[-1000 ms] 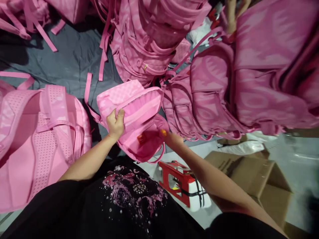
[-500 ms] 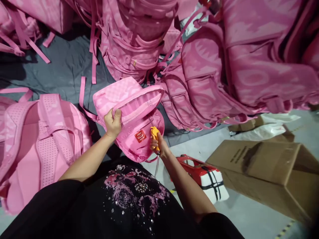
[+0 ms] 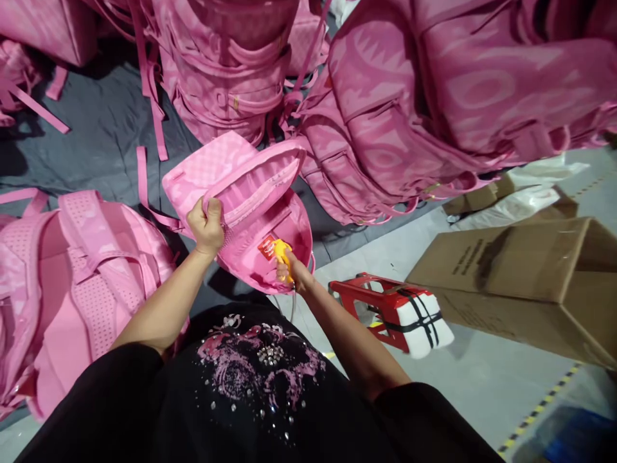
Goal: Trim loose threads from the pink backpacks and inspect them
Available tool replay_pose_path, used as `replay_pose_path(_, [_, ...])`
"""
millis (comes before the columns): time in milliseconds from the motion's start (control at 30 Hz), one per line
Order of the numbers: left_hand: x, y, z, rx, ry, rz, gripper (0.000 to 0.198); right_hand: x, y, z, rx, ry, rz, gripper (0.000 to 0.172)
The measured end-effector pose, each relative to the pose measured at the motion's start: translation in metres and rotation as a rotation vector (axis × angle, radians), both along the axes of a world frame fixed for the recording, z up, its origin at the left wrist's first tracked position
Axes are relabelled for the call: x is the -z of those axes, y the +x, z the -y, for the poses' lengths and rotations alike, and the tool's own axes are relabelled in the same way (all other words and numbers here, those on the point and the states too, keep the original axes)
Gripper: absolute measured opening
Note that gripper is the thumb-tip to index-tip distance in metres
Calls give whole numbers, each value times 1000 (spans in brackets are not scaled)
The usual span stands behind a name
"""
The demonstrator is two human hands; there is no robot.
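at the dark cloth's (image 3: 96, 148) edge, your left grip (image 3: 206, 226) is clamping an unzipped pink bag (image 3: 247, 215); your right grip (image 3: 295, 271) is clasping a yellow tool (image 3: 281, 249), apparently working the lining (image 3: 243, 257); next is likely needing steady spreading.

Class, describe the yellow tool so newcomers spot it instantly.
Find the open pink fabric bag near centre. At its lower opening, the right hand grips a small yellow tool. Its colour stands out from the pink lining and red rectangular label.
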State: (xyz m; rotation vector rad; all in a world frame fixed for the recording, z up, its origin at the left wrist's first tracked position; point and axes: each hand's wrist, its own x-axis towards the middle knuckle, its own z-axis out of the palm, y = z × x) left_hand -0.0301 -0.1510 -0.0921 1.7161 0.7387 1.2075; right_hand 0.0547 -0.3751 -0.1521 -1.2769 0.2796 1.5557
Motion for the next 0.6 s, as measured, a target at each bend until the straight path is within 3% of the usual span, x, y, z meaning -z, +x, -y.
replay_pose_path(200, [-2,2,3,44,-28,-3,60,-20,15,12,-261,-154,205,58])
replay_pose_path(367, [-3,0,9,81,17,-7,59,-63,89,-2,-611,-434,618,42])
replay_pose_path(533, [-6,-5,15,39,-8,-18,63,-109,143,-12,-1201,-652,868,48])
replay_pose_path(600, [-6,-6,18,16,-13,-24,64,-119,147,-5,-1276,-620,828,53])
